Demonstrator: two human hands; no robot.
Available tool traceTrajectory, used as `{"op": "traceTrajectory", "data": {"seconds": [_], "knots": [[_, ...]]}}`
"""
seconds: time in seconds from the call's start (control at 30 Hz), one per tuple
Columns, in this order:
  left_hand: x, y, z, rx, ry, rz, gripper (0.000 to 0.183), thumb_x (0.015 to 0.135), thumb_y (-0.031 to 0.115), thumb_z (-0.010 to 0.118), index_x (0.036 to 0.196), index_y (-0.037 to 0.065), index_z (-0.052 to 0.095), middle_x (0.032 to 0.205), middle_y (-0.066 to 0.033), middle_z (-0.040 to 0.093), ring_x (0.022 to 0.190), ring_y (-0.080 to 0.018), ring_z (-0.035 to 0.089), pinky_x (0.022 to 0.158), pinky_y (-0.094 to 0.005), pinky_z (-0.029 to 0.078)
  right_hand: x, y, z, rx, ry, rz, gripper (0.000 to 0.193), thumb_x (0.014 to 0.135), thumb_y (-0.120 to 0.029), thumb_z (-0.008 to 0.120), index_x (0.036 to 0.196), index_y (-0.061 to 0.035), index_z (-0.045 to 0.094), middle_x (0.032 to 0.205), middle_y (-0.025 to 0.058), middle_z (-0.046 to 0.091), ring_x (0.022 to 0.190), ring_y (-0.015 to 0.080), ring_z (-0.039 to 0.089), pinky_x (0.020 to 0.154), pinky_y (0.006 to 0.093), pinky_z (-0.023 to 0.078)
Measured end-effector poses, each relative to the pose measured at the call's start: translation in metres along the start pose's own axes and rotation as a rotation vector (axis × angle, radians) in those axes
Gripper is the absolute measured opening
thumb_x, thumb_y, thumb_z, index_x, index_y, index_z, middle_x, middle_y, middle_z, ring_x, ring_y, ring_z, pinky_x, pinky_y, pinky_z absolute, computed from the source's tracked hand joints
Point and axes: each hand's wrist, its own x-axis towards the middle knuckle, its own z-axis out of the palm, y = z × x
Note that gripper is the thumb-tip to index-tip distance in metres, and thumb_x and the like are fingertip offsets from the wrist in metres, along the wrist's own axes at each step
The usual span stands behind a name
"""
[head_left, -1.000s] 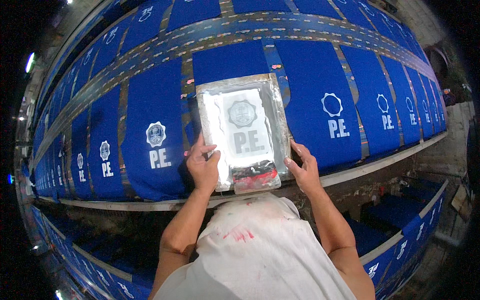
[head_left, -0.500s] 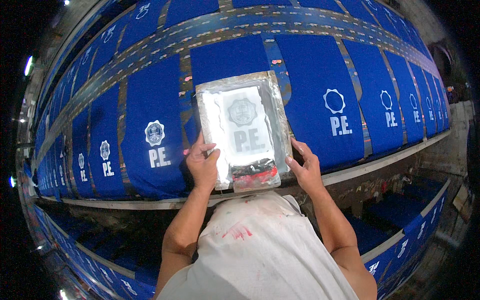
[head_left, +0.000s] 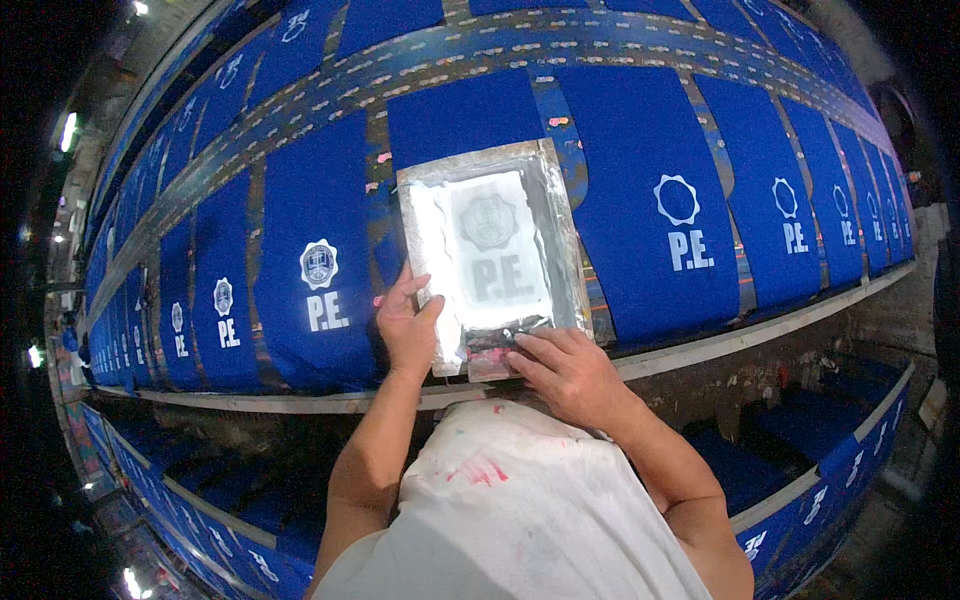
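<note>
A screen-printing frame [head_left: 566, 240] lies flat over a blue fabric panel [head_left: 465, 112]. White ink covers part of its mesh, and a scalloped badge with block letters below shows through. My left hand [head_left: 408, 325] is closed on the frame's left edge near its lower corner, thumb on top. At the frame's near end, my right hand [head_left: 578, 378] has its fingers bent onto a short dark bar with red stains, which looks like a squeegee [head_left: 488, 360]. The hand hides the bar's right part.
Blue panels line the long table: those on the left carry a filled white badge [head_left: 320, 265], those on the right only a ring outline [head_left: 677, 200]. A pale rail [head_left: 690, 350] runs along the near edge. Further panels [head_left: 790, 420] lie lower, behind my arms.
My right hand has let go of the frame's right edge and moved left onto the bar at the near end. My left hand keeps its hold on the frame.
</note>
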Motion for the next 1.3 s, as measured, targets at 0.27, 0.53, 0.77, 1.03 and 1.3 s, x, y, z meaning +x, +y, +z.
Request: {"op": "traceTrajectory", "data": {"seconds": [0.27,0.53,0.77,1.03,1.3], "knots": [[0.015,0.042,-0.022,0.879,-0.220,0.409,0.083,0.085,0.022,0.097,0.158,-0.005,0.067,0.176,-0.0320,0.052,0.152,-0.0492,0.055,0.130,-0.0568,0.045,0.042,-0.021,0.000,-0.177,-0.108,0.065,0.045,0.089,-0.009,0.078,0.134,-0.0044,0.082,0.131,0.0144,0.081,0.119,0.0353,0.076,0.102,0.0488,0.061],[0.028,0.074,-0.031,0.998,-0.388,0.499,0.056,0.103,0.027,0.076,0.146,-0.008,0.069,0.173,-0.0222,0.059,0.143,-0.0416,0.062,0.118,-0.0544,0.052,0.074,-0.031,-0.027,-0.153,-0.329,0.245,0.050,0.082,0.003,0.073,0.130,-0.0079,0.084,0.125,0.0142,0.083,0.119,0.0384,0.077,0.105,0.0508,0.063],[0.040,0.077,-0.036,1.000,-0.493,0.463,0.047,0.101,0.010,0.064,0.141,-0.012,0.068,0.160,-0.0335,0.065,0.100,-0.0455,0.081,0.095,-0.0567,0.064,0.045,-0.054,0.008,-0.247,-0.163,0.166,0.056,0.084,0.005,0.072,0.138,-0.0064,0.081,0.135,0.0137,0.080,0.124,0.0391,0.076,0.106,0.0507,0.063],[0.047,0.083,-0.032,1.103,-0.578,0.367,0.059,0.100,0.007,0.064,0.153,-0.018,0.058,0.135,-0.0392,0.075,0.086,-0.0437,0.085,0.082,-0.0545,0.069,0.064,-0.004,0.037,-0.340,-0.009,0.113,0.052,0.089,-0.003,0.076,0.140,-0.0122,0.080,0.139,0.0108,0.079,0.130,0.0367,0.075,0.110,0.0516,0.060],[0.041,0.096,-0.024,1.182,-0.590,0.356,0.048,0.103,0.009,0.063,0.145,-0.013,0.069,0.174,-0.0346,0.055,0.096,-0.0402,0.085,0.092,-0.0556,0.068,0.141,0.069,0.023,-0.311,-0.064,0.107,0.057,0.089,0.000,0.074,0.145,-0.0111,0.079,0.143,0.0113,0.079,0.132,0.0359,0.073,0.116,0.0504,0.057]]}}
